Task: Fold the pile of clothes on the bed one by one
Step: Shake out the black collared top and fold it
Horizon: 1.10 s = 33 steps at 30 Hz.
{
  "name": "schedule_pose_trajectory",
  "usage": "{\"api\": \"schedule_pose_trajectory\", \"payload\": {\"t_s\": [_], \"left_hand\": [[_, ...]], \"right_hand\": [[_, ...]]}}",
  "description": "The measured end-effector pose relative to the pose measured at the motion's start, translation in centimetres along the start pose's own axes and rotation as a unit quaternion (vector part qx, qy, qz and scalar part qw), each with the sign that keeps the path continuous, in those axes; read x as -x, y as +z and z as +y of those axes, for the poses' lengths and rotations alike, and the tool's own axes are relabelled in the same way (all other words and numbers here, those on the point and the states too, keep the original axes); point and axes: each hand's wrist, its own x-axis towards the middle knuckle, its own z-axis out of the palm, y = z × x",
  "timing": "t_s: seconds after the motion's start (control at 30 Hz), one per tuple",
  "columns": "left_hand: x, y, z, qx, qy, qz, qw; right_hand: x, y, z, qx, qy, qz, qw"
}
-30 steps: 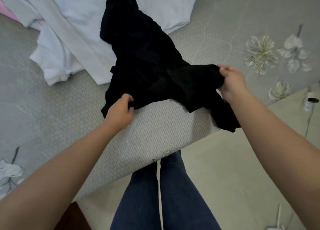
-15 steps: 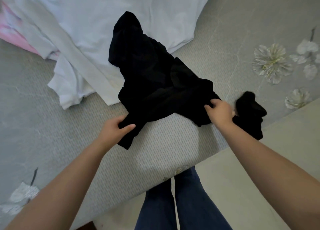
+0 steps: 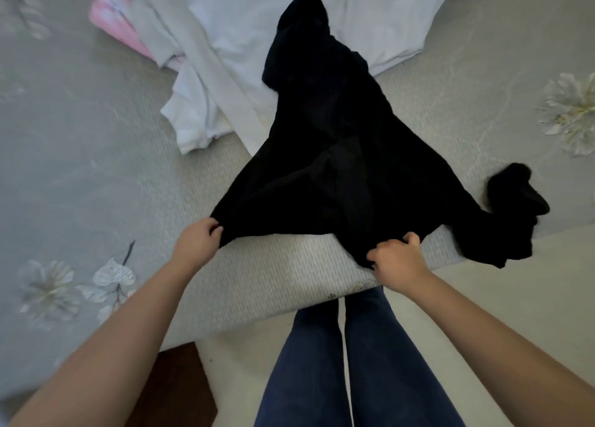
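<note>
A black garment lies spread in a rough triangle on the grey bed, its far end resting on the white clothes. My left hand pinches its near left corner. My right hand grips the near edge further right, close to the bed's corner. One black part trails off to the right and hangs over the bed's edge. The garment's folds are too dark to make out.
White clothes and a pink piece are piled at the back of the bed. The cover has pale flower prints. My legs in blue jeans stand at the bed's corner on a beige floor.
Both hands have moved apart along the near edge, pulling the bunched black garment out wide and flatter. My right hand has shifted its hold to the hem near the bed's corner.
</note>
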Motion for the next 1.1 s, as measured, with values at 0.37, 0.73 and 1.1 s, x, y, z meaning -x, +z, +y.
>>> {"api": "schedule_pose_trajectory", "payload": {"t_s": [0.37, 0.73, 1.1], "left_hand": [[1.0, 0.3, 3.7, -0.044, 0.056, 0.000, 0.997], [0.1, -0.1, 7.8, 0.039, 0.109, 0.107, 0.988], [0.7, 6.5, 18.3, -0.111, 0.257, -0.013, 0.960]], "right_hand": [[-8.6, -12.3, -2.4, -0.120, 0.080, 0.319, 0.937], [-3.8, -8.9, 6.5, -0.462, 0.209, 0.414, 0.756], [4.3, 1.6, 13.4, -0.594, 0.409, 0.309, 0.620]]}}
